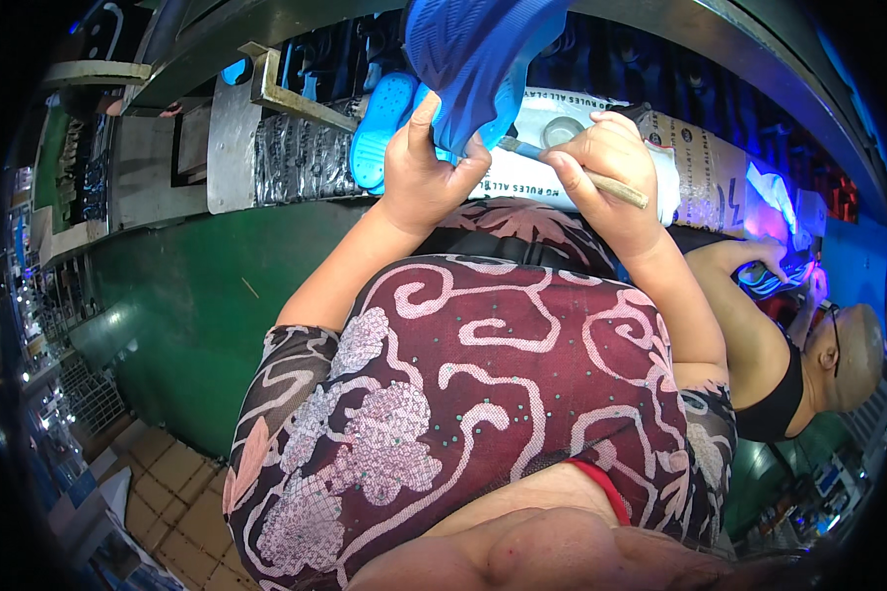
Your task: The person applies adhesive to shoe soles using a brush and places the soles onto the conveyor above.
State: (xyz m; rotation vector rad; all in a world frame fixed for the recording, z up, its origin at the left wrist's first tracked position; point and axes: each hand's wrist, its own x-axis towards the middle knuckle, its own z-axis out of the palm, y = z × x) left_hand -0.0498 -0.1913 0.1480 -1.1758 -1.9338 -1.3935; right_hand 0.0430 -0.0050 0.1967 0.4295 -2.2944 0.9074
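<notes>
My left hand (429,167) grips a blue shoe (473,74) with a ribbed, wavy surface, its thumb and fingers closed on the near end. A lighter blue part shows along the shoe's right side. In my right hand (611,167) is a brush (618,189) with a pale wooden handle, its head pointing left toward the shoe. Whether the bristles touch the shoe I cannot tell. Just left of my left hand lies a light blue sole-shaped piece (379,133) with small holes. Between and beyond my hands a small round dish (562,131) rests on a white printed sheet (532,189).
A metal rail (719,39) crosses above the bench, with a bracket (266,79) at its left. Black-wrapped material (306,163) and brown cardboard (695,167) cover the bench. Dark shoe forms line the far side. A co-worker (759,345) handles a blue-lit item at right.
</notes>
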